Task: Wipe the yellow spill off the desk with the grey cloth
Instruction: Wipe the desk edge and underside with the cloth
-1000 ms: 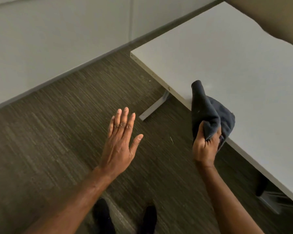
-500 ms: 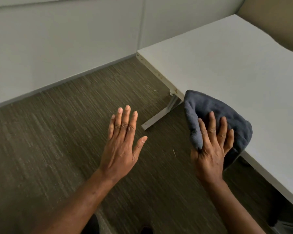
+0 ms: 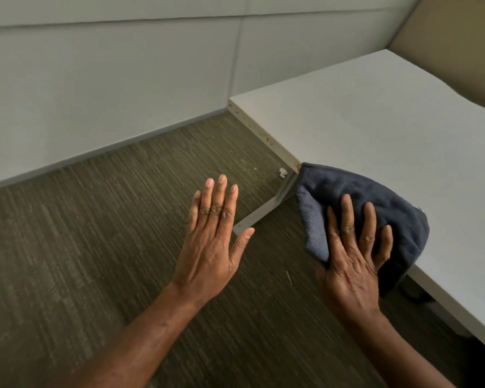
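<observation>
Bunched fuzzy grey cloth (image 3: 375,197) now flattened under right hand (image 3: 353,261) on desk (image 3: 375,121).

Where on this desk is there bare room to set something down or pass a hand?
The desk is bare from the grey cloth back to its far corner by the wall and rightward to the tan panel. Only the near edge is taken: the right hand presses the cloth there. The left hand hovers over the carpet.
</observation>
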